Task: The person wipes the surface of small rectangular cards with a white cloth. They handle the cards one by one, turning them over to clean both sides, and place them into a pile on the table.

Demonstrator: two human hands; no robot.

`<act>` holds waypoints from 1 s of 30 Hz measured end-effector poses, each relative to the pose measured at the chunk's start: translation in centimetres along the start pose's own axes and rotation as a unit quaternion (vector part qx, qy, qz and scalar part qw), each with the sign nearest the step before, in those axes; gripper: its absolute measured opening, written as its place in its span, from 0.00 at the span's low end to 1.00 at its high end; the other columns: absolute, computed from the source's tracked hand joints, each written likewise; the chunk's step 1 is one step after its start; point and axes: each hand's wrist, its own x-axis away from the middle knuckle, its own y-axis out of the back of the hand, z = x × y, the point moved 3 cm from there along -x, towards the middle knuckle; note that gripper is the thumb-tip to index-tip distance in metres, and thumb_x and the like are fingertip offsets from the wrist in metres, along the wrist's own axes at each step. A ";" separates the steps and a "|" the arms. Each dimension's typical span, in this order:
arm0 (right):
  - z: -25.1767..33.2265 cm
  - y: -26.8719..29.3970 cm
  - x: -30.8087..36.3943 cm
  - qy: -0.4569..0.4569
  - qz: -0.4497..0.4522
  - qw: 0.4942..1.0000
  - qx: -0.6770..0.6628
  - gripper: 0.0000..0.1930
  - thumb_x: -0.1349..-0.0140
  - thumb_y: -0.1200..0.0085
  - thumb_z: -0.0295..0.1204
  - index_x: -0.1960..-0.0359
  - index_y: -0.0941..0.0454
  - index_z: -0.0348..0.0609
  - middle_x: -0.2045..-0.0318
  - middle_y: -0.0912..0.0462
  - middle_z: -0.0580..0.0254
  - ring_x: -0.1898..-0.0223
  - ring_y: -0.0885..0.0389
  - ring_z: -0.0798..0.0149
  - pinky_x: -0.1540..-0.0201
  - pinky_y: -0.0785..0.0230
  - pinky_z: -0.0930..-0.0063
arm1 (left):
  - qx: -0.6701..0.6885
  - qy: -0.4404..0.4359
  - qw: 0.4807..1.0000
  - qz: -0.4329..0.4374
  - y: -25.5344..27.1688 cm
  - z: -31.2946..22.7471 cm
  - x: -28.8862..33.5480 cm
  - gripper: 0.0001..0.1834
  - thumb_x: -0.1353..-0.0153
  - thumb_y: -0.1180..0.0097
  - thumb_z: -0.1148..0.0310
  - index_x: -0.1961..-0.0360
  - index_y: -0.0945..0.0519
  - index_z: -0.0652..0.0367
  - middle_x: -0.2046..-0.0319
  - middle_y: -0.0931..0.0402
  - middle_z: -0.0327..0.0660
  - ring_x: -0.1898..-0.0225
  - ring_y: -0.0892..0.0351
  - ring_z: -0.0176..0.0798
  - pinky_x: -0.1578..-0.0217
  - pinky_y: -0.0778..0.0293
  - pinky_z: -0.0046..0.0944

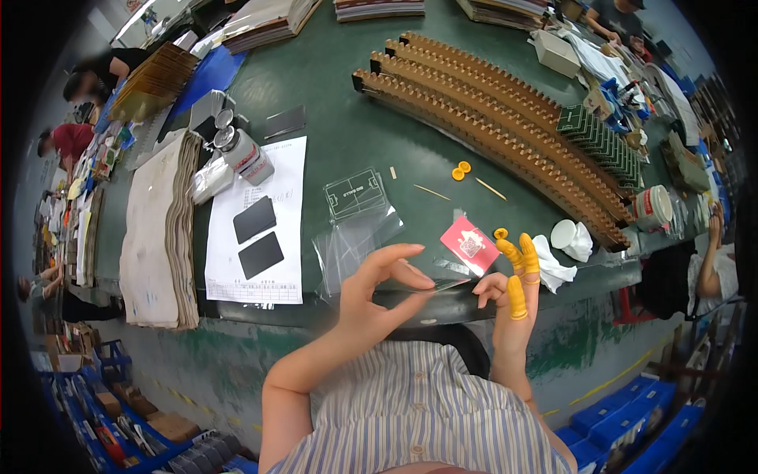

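The left hand point(379, 288) pinches one transparent sheet point(452, 284) between thumb and fingers, near the worktop's point(335, 87) near edge. The right hand point(513, 288) is spread, thumb apart from the raised fingers; its other fingers curl near the sheet, contact not determinable. Judged risks: bare left fingertips could smudge the sheet, and a loose pinch could drop it over the near edge.

Count, moving outward: three yellow finger cots point(517, 299) worn on the right hand; one red card point(466, 241) just beyond the sheet; two wooden sticks point(491, 189) farther from the near edge; two dark cards point(260, 254) on one printed paper point(280, 178) toward the left edge; three slotted wooden racks point(462, 106) from the far edge toward the right.
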 end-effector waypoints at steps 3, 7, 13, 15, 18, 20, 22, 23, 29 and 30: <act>-0.3 0.3 0.5 0.041 0.032 0.997 0.061 0.27 0.31 0.60 0.34 0.33 0.51 0.42 0.43 0.35 0.50 0.68 0.23 0.69 0.69 0.32 0.82 | 0.056 0.019 0.998 -0.007 -0.4 -0.1 0.0 0.30 0.54 0.36 0.82 0.47 0.30 0.60 0.69 0.19 0.36 0.62 0.20 0.31 0.50 0.35 0.32; -0.4 0.2 0.8 0.045 0.046 0.996 0.060 0.31 0.36 0.52 0.26 0.33 0.51 0.42 0.44 0.34 0.52 0.63 0.25 0.70 0.64 0.34 0.81 | 0.018 -0.022 1.000 0.012 -0.6 -0.2 -0.1 0.31 0.55 0.37 0.86 0.48 0.31 0.63 0.71 0.19 0.38 0.63 0.19 0.35 0.55 0.29 0.33; -0.6 -0.5 1.2 0.074 0.075 0.990 0.089 0.44 0.51 0.36 0.21 0.34 0.50 0.43 0.46 0.31 0.54 0.54 0.26 0.65 0.52 0.38 0.74 | 0.035 -0.022 0.999 0.016 -0.8 0.0 0.2 0.30 0.53 0.39 0.88 0.48 0.33 0.64 0.72 0.20 0.41 0.64 0.18 0.39 0.58 0.26 0.34; -0.4 -1.3 1.0 0.090 0.109 0.984 0.112 0.44 0.51 0.36 0.22 0.34 0.51 0.43 0.47 0.30 0.54 0.51 0.27 0.64 0.49 0.39 0.72 | 0.089 0.015 0.996 0.008 -0.9 0.2 0.2 0.28 0.51 0.41 0.87 0.48 0.33 0.64 0.71 0.23 0.40 0.63 0.19 0.38 0.58 0.26 0.34; -0.5 -2.5 0.9 0.060 0.145 0.983 0.093 0.49 0.52 0.34 0.22 0.33 0.56 0.46 0.48 0.29 0.54 0.45 0.30 0.61 0.42 0.42 0.67 | 0.193 0.085 0.977 -0.014 -1.2 0.7 0.0 0.26 0.47 0.43 0.85 0.47 0.35 0.63 0.67 0.28 0.38 0.61 0.21 0.35 0.58 0.27 0.32; -0.8 -3.3 0.8 0.038 0.159 0.983 0.080 0.51 0.53 0.33 0.22 0.32 0.58 0.48 0.47 0.30 0.54 0.45 0.29 0.61 0.41 0.42 0.66 | 0.253 0.125 0.958 -0.042 -1.3 1.1 0.0 0.25 0.44 0.44 0.84 0.46 0.36 0.62 0.64 0.32 0.37 0.60 0.23 0.32 0.58 0.27 0.30; -0.8 -3.9 0.7 0.008 0.163 0.984 0.073 0.53 0.54 0.35 0.18 0.31 0.61 0.52 0.44 0.34 0.53 0.49 0.25 0.63 0.44 0.35 0.66 | 0.268 0.138 0.952 -0.048 -1.3 1.1 -0.1 0.25 0.44 0.44 0.83 0.46 0.36 0.62 0.63 0.34 0.36 0.60 0.23 0.31 0.59 0.27 0.29; -0.9 -4.1 0.6 0.008 0.164 0.984 0.067 0.53 0.53 0.35 0.17 0.31 0.62 0.53 0.43 0.35 0.52 0.50 0.24 0.64 0.46 0.33 0.67 | 0.275 0.144 0.949 -0.052 -1.3 1.0 -0.3 0.25 0.44 0.44 0.83 0.46 0.36 0.62 0.62 0.34 0.36 0.60 0.24 0.30 0.59 0.27 0.28; -0.7 -3.6 0.0 0.025 0.130 0.989 0.064 0.53 0.50 0.40 0.14 0.31 0.66 0.55 0.42 0.36 0.52 0.59 0.20 0.67 0.55 0.26 0.72 | 0.249 0.173 0.952 -0.041 -1.0 0.8 -1.0 0.26 0.45 0.43 0.84 0.46 0.36 0.62 0.61 0.34 0.37 0.59 0.24 0.31 0.60 0.25 0.29; -0.4 -3.4 -0.1 0.024 0.126 0.990 0.065 0.53 0.50 0.40 0.14 0.31 0.66 0.55 0.42 0.36 0.52 0.60 0.20 0.67 0.56 0.26 0.73 | 0.231 0.177 0.956 -0.032 -0.9 1.0 -1.2 0.27 0.46 0.42 0.84 0.46 0.36 0.62 0.61 0.33 0.37 0.59 0.24 0.31 0.59 0.26 0.29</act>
